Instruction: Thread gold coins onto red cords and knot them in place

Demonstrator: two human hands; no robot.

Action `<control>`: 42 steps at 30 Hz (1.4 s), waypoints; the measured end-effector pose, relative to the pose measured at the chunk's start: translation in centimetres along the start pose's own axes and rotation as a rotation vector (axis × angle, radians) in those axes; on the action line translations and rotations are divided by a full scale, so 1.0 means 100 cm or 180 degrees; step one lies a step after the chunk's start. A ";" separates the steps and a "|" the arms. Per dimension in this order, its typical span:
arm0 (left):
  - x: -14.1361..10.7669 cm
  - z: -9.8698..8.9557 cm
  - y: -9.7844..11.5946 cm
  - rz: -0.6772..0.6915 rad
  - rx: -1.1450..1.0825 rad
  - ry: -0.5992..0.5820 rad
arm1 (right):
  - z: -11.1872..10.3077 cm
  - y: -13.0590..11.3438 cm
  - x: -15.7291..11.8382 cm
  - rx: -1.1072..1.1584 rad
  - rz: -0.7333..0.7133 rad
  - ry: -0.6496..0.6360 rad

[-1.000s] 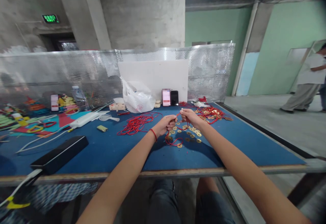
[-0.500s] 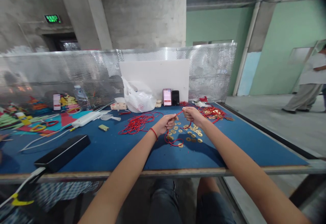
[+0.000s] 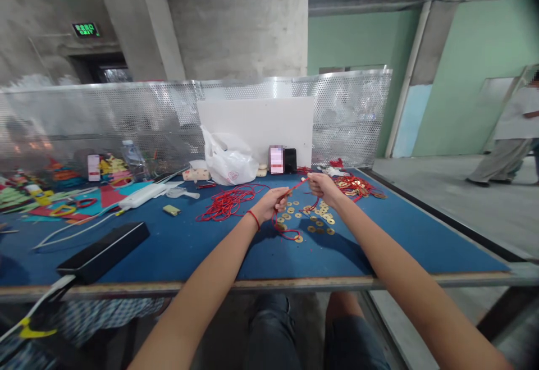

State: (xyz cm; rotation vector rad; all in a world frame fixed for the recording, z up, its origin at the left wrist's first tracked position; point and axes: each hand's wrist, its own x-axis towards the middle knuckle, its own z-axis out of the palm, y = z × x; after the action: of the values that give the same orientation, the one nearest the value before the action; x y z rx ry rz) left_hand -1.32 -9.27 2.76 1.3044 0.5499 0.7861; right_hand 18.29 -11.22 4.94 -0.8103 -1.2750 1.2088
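A red cord (image 3: 298, 185) is stretched between my two closed hands, above the blue table (image 3: 202, 252). My left hand (image 3: 273, 204) pinches its left part, and a loop of cord hangs below onto the table. At its right end, my right hand (image 3: 322, 187) is closed on the cord, with strands trailing beneath. Several gold coins (image 3: 319, 224) lie scattered under and between the hands. Left of them is a loose heap of red cord (image 3: 227, 204). Behind my right hand lies a pile of red cords with gold coins (image 3: 352, 186).
Behind stand a white plastic bag (image 3: 231, 159) and two phones (image 3: 277, 159). A black box (image 3: 105, 251), white power strip (image 3: 141, 195), scissors (image 3: 63, 210) and coloured paper are at the left. A person (image 3: 516, 117) stands far right.
My right hand has moved slightly right and up, away from my left hand, so a longer piece of red cord shows between them. My left hand has barely moved.
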 end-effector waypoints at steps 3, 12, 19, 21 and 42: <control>0.000 -0.004 0.000 -0.0004 -0.0121 0.0088 | -0.008 0.001 0.003 0.0042 -0.0108 0.0336; 0.001 -0.006 -0.002 0.0021 -0.0006 0.0242 | 0.013 0.014 0.002 -0.1680 -0.1036 -0.0396; 0.002 -0.008 -0.003 -0.0112 -0.0045 0.0429 | 0.002 0.020 0.004 -0.2251 -0.0678 -0.0521; 0.003 -0.009 -0.003 -0.0247 -0.0054 0.0352 | -0.001 0.019 0.004 -0.2288 -0.0563 -0.0482; -0.003 -0.009 0.011 -0.0513 -0.1049 0.0303 | -0.007 0.003 -0.005 -0.1310 0.0596 -0.0174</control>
State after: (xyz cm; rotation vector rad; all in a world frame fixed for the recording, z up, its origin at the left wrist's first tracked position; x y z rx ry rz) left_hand -2.42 -8.85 3.66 0.9120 0.5669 0.7706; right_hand 18.95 -11.53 4.42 -1.2236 -1.5462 1.1341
